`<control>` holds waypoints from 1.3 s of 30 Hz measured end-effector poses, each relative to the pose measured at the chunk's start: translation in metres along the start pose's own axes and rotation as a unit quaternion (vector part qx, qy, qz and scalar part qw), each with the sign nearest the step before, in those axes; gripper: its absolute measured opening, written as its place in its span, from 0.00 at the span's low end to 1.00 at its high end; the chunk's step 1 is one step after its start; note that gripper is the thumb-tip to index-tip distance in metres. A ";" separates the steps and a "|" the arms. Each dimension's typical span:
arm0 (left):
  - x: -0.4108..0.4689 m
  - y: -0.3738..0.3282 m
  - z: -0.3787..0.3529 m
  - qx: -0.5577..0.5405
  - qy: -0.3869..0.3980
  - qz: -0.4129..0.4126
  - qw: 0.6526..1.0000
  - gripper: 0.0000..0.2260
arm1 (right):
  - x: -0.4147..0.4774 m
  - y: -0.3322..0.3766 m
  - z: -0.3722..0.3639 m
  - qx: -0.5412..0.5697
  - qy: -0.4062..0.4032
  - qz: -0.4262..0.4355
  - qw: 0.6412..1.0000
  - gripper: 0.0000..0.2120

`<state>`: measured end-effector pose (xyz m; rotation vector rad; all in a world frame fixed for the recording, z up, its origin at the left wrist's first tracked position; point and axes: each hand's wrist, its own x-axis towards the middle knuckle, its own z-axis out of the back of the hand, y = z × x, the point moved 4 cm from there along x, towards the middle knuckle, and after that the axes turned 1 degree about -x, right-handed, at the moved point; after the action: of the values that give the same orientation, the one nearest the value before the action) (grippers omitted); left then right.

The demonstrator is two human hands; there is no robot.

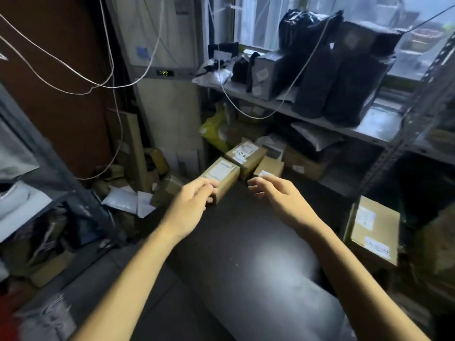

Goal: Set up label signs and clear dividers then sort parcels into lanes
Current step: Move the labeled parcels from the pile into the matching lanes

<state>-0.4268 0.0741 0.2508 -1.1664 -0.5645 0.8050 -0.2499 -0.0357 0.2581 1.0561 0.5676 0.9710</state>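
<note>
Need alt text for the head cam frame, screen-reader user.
A person's left hand grips the near end of a small cardboard parcel at the far end of a dark table; the right hand, fingers loosely curled, hovers near a second parcel. Behind stand metal shelves of black bagged parcels.

I am looking into a cramped parcel storeroom. A grey slotted-steel shelving rack [379, 124] by the window carries black plastic mailer bags [317, 77], stacked tight. At the far edge of the dark table [246, 230] sit brown cardboard boxes with white shipping labels [246, 153]. More boxes and white padded mailers [120, 199] lie heaped on the floor off its left edge.
</note>
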 end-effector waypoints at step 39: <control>0.402 0.295 -0.019 0.191 0.332 0.153 0.911 0.30 | 0.312 -0.202 -0.206 -0.233 -0.129 -0.335 0.904 0.26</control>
<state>-0.2453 0.4357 -0.0416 -1.0833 0.3394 0.6806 -0.1835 0.2990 0.0052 0.4793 0.4024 0.3160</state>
